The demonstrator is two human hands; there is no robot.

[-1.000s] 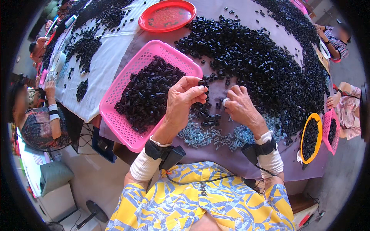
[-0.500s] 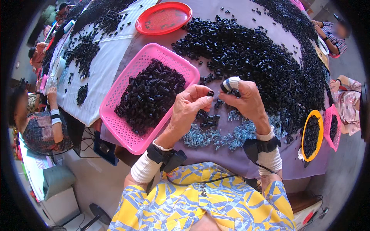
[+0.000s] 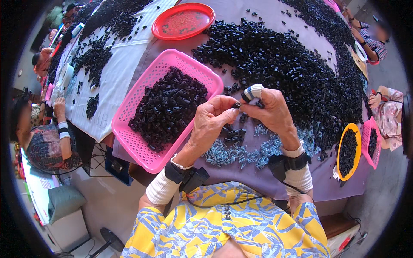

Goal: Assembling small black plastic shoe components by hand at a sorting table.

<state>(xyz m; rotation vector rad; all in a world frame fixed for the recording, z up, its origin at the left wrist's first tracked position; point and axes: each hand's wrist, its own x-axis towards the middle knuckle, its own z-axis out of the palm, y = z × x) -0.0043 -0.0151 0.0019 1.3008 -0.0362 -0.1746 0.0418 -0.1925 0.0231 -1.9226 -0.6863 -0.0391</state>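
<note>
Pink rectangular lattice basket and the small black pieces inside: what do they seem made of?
Basket: probably glossy moulded plastic, from its shiny rim and regular holes. Black pieces: perhaps glossy plastic, given their highlights, though painted metal is possible.

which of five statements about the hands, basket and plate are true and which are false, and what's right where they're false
1. The left hand holds a black part between its fingers. True.
2. The red plate lies beyond the basket. True.
3. The basket holds only pale springs. False: it holds black parts.
4. The right hand wears a striped finger cover. True.
5. The right hand is inside the basket. False: it is outside, beside the left hand.
</note>
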